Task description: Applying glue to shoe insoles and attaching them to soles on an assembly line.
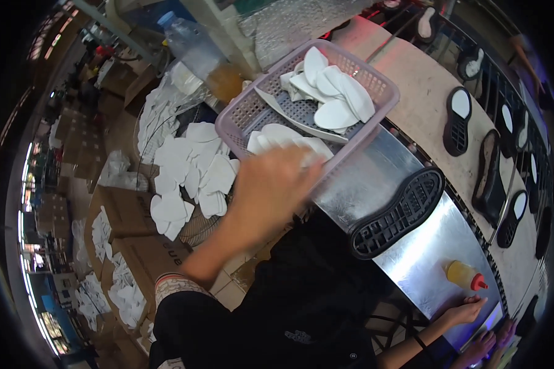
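Observation:
My left hand (276, 178), smeared by motion, is over the near edge of a pale purple mesh basket (385, 92). Its fingers lie close to a row of white oval pads (277, 136), and their grip is too blurred to read. More white pads (335, 92) are heaped on the basket's far side, beyond a thin pale strip (289, 117). A black shoe sole (400, 212) lies tread-like grid up on the metal table. At lower right my right hand (466, 311) rests with curled fingers beside a yellow squeeze bottle (460, 274) with a red nozzle; anything inside them is hidden.
Loose white pads (194, 166) are piled left of the basket, near a clear bottle (206, 58) of orange liquid. Cardboard boxes (144, 246) hold more pads. Right of the metal table (357, 178), a conveyor (425, 98) carries soles. Another person's hands (479, 347) are at lower right.

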Tool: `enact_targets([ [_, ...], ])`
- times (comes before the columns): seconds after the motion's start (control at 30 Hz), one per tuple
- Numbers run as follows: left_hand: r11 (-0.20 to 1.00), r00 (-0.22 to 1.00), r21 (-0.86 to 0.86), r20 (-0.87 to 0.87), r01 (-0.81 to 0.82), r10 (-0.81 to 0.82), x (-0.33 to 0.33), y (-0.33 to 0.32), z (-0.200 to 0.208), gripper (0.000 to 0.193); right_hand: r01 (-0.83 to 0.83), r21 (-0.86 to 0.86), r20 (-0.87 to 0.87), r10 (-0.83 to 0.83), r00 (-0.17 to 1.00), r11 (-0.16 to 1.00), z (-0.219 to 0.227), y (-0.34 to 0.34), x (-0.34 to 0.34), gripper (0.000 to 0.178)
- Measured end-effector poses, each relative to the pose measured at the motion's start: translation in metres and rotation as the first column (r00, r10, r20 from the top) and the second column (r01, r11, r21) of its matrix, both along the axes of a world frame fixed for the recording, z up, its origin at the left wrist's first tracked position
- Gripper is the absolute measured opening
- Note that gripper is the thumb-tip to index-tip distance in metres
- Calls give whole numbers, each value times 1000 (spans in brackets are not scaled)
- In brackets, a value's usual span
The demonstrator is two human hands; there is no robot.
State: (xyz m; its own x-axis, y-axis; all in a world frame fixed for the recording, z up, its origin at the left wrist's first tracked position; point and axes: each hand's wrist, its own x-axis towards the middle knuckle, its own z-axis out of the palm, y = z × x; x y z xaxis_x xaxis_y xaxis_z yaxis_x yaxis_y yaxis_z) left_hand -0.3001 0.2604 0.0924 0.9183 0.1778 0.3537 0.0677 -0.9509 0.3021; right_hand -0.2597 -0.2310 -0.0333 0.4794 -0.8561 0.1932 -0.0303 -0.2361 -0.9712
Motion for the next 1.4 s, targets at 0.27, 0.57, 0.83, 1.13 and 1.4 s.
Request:
enact_targets([
  [0.27, 985, 895, 145, -445, 98, -24, 16, 47, -11, 33, -470, -71, -163, 454, 876, 880, -2, -17, -12, 64],
  [0.57, 880, 912, 359, 151, 310, -382, 45, 12, 85, 26, -684, 314, 162, 673, 722, 658, 10, -54, -78, 101],
  [0.83, 554, 323, -345, -539, 758, -778, 173, -74, 12, 17, -516, 714, 441, 269, 856, 473, -9, 24, -75, 44],
  [1.13, 183, 233, 243, -199, 953, -952, 185, -124, -4, 27, -616, 781, 622, 42, 782, -104, 17, 77, -70, 51],
  [1.4, 566, 592, -591, -177, 574, -786, 171, -111, -45, 20, -621, 626, 612, -196, 766, -472, 18, 79, -23, 72],
])
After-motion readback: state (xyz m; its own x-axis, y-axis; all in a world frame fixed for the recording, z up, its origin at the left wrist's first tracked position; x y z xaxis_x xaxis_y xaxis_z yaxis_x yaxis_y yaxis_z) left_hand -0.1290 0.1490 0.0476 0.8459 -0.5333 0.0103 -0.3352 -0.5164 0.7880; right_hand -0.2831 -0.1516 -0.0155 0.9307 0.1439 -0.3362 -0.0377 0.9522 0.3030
